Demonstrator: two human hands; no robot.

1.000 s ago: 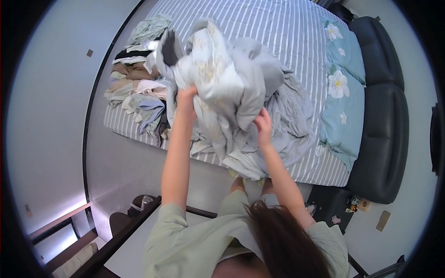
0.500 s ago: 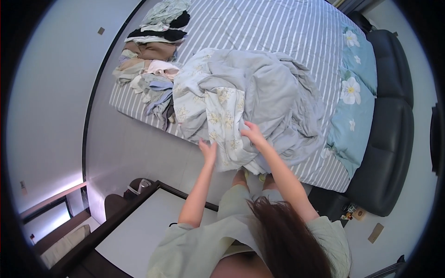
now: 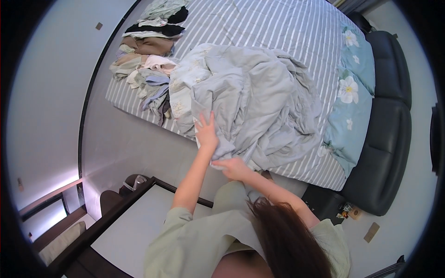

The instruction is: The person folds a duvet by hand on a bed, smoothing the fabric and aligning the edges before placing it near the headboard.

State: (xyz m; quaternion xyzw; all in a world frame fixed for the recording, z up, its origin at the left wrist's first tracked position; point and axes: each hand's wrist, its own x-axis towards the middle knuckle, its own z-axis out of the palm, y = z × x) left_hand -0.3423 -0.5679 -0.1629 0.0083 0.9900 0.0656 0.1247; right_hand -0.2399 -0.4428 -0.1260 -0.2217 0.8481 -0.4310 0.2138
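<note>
A rumpled grey duvet (image 3: 264, 88) with a pale floral side showing at its left lies on the striped bed sheet (image 3: 278, 18). My left hand (image 3: 206, 134) lies on its near left part, fingers spread apart and pressed on the grey cloth. Just to the right and nearer to me, my right hand (image 3: 235, 168) is closed on the duvet's near edge, the thumb side hidden. Grey cloth covers the floral strip in front of me.
Piles of clothes (image 3: 148, 46) line the bed's left side. Blue floral pillows (image 3: 350, 111) lie at the right against a black headboard (image 3: 389, 139). Behind me at the lower left stands a dark-framed white table (image 3: 134, 227). A black nightstand (image 3: 324, 201) holds small items.
The floral strip has been folded over leftward, so its grey side now shows. My right hand has moved left and nearer to me; my left hand has gone slightly forward onto the cloth.
</note>
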